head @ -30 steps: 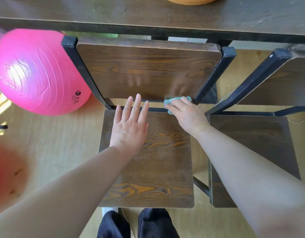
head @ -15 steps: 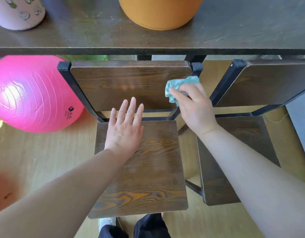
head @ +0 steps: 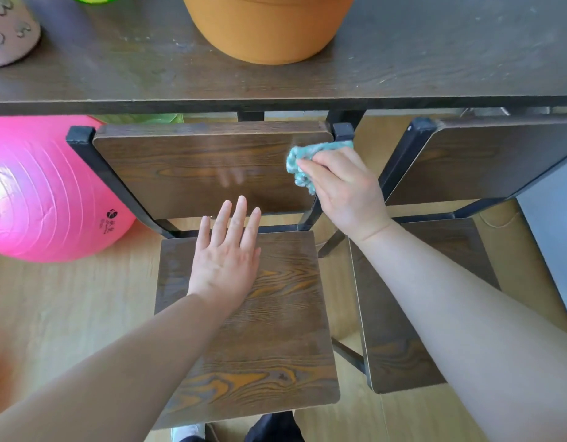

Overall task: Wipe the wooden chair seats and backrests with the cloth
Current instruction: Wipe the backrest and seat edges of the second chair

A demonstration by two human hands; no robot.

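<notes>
Right hand (head: 342,189): fingers curled on the teal cloth (head: 302,164), pressed to the backrest's (head: 208,167) upper right corner.
Left hand (head: 226,253): fingers straight, flat on the seat (head: 275,330).
Change: cloth slightly higher than half a second ago.

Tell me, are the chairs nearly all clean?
Not yet. Nothing looks surely finished. Right now the right hand presses the teal cloth on the right end of the near chair's backrest, while the left hand lies flat on its seat. The second chair beside it waits.
</notes>
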